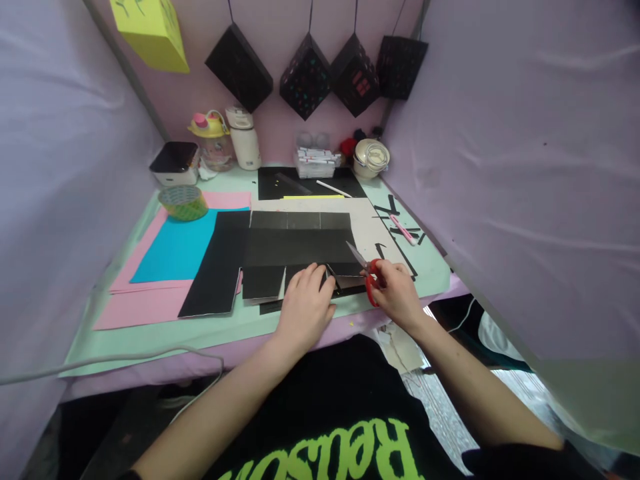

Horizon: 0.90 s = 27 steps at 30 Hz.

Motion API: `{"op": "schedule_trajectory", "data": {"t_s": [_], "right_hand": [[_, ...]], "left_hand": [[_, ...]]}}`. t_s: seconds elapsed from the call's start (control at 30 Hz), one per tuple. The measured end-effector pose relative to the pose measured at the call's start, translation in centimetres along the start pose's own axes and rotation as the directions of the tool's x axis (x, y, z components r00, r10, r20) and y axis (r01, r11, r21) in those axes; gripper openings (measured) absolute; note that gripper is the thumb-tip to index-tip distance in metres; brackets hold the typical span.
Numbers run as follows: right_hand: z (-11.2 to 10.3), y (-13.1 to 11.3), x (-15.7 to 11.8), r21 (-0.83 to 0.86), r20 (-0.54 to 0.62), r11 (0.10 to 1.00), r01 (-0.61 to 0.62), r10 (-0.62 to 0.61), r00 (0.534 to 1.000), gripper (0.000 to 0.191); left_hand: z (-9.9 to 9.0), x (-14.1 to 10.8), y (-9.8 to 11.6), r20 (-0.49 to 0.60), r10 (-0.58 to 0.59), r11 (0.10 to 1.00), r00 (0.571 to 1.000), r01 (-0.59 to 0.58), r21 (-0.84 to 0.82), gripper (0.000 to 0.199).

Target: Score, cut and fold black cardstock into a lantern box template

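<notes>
A large black card sheet (295,247) with creased panels and cut flaps lies along the table's front. My left hand (307,300) is closed on its near edge, fingers over the flaps, the thumb side partly hidden. A narrow cut strip stands up beside these fingers. In my right hand (397,290) is a pair of scissors (373,273) with red handles. Their blades point up and left, over the sheet's right end. Whether the blades touch the card I cannot tell.
Blue paper (173,250), pink paper (123,310) and a tape roll (183,203) lie left. A pink craft knife (403,230) and black scraps (393,205) are right. Behind stand a white bottle (245,140) and a box of pens (315,162). Black paper boxes (305,77) hang above.
</notes>
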State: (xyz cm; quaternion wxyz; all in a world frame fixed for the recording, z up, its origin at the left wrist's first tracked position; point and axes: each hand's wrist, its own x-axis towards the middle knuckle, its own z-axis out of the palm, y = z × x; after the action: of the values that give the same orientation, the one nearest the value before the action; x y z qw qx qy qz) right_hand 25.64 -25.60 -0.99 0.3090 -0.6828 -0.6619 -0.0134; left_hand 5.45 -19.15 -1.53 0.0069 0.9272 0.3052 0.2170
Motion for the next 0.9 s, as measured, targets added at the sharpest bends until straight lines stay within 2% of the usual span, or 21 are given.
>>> {"op": "schedule_trajectory", "data": {"t_s": [0.23, 0.43, 0.6, 0.73, 0.9], "right_hand": [[0.0, -0.3, -0.2, 0.018, -0.007, 1.000, -0.006, 0.006, 1.000, 0.024], [0.4, 0.1, -0.6, 0.003, -0.015, 1.000, -0.003, 0.003, 1.000, 0.024], [0.6, 0.4, -0.8, 0.004, -0.027, 1.000, 0.001, -0.001, 1.000, 0.021], [0.8, 0.5, -0.9, 0.013, -0.020, 1.000, -0.019, 0.019, 1.000, 0.022], [1.3, 0.7, -1.2, 0.014, -0.014, 0.999, -0.034, 0.034, 0.999, 0.020]], "left_hand": [[1.6, 0.7, 2.1, -0.087, -0.165, 0.985, 0.982, 0.168, 0.039, 0.019], [2.4, 0.7, 2.1, -0.087, -0.121, 0.990, 0.989, 0.126, 0.058, 0.013], [2.8, 0.5, 1.8, -0.127, -0.116, 0.991, 0.985, 0.123, 0.049, 0.013], [2.9, 0.5, 1.3, -0.158, -0.068, 0.997, 0.985, 0.073, 0.030, 0.010], [2.5, 0.4, 0.9, -0.182, -0.031, 0.999, 0.983, 0.028, -0.018, 0.017]]}}
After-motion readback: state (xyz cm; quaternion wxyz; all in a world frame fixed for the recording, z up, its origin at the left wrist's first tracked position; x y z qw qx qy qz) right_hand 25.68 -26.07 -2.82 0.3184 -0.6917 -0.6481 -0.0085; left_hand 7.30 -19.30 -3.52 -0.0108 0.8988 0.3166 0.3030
